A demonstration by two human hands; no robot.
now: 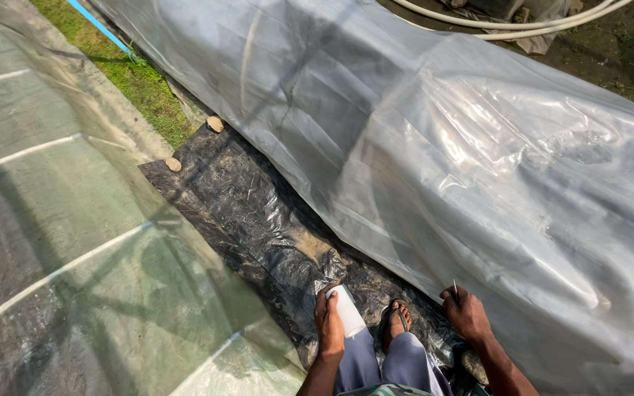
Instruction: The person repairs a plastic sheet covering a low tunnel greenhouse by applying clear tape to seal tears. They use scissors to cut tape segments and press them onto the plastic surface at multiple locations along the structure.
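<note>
Standing on the black ground sheet [258, 220] in the narrow lane between two plastic-covered tunnels, a white cylindrical container [348, 311] is held in the left hand [329, 323], fingers wrapped round its lower part, low at the near edge of the view just left of a sandalled foot [396, 321]. A thin, dark, pin-like tool [455, 288] is pinched in the right hand [467, 315], fingers closed narrowly on it, just beside the lower edge of the clear plastic cover [478, 161] on the right. For work along that edge, the tool is best kept upright and close to the film, so that the sheet is not torn by a slanted stroke; the container is best kept level and away from the film, since its open or shut end cannot be told. Footing should be watched: the black sheet is creased and sandy. On the left, the netted tunnel cover [60, 242] with white hoops lies well apart from both hands, and two small stones [194, 144] rest at the far end.
</note>
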